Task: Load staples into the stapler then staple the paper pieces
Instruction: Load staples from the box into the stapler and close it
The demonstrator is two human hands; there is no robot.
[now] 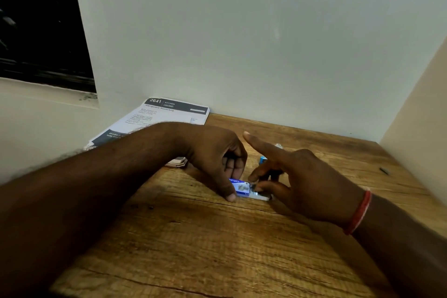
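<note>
Blue-and-white staple box [240, 187] lies between the hands: left hand [212, 152] pinches its printed end; right hand [307, 181], forefinger straight, pinches its open silvery end.

Wooden table [217, 249], brown w/ strong grain, stands in a corner btw. two pale walls. At the back left, against the wall, lie printed sheets [169, 113], white w/ dark header, a few of them overlapping. Just in front of them is a small stack of pinkish paper pieces [178, 161], partly behind my left arm. Near the middle the staple box [240, 187], blue & white, lies flat on the wood. My left hand [217, 157] and right hand [297, 184] hold it from both sides. Just behind it is the blue stapler [263, 159], mostly hidden by my fingers. At far right lies a small dark object [384, 170]; I cannot tell what it is.
</note>
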